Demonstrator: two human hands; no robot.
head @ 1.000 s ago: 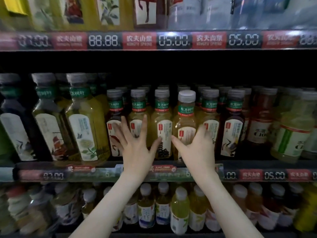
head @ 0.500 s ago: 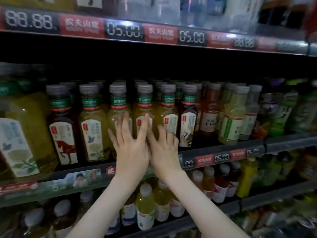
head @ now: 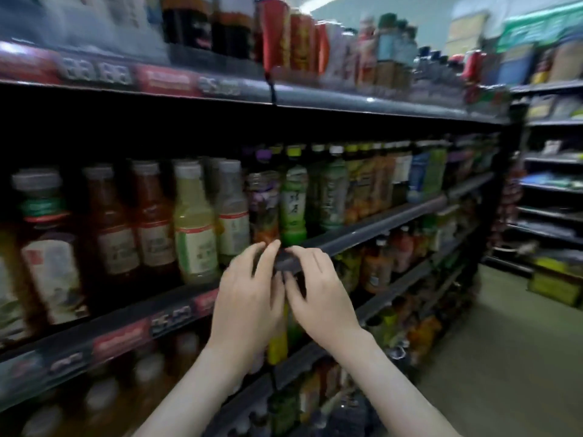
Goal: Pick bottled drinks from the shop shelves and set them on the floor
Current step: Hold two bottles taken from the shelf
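Bottled drinks fill the middle shelf (head: 388, 224). There are red-brown tea bottles (head: 110, 228), a pale yellow-green bottle (head: 195, 228), a purple-labelled bottle (head: 263, 209) and a green bottle (head: 293, 209). My left hand (head: 249, 298) and my right hand (head: 318, 294) are side by side in front of the shelf's front rail, just below the purple and green bottles. Their fingers are loosely spread and hold nothing. The whole view is blurred by motion.
The shelf unit runs away to the right, with red cans (head: 284, 36) on top and more bottles (head: 375, 269) on the lower shelves. Grey-green aisle floor (head: 504, 357) lies to the right. Another shelving unit (head: 555, 184) stands at the far right.
The view has swung right along the shelf, from the yellow tea bottles to the green and purple ones. Both hands have moved right with it, staying together and holding nothing.
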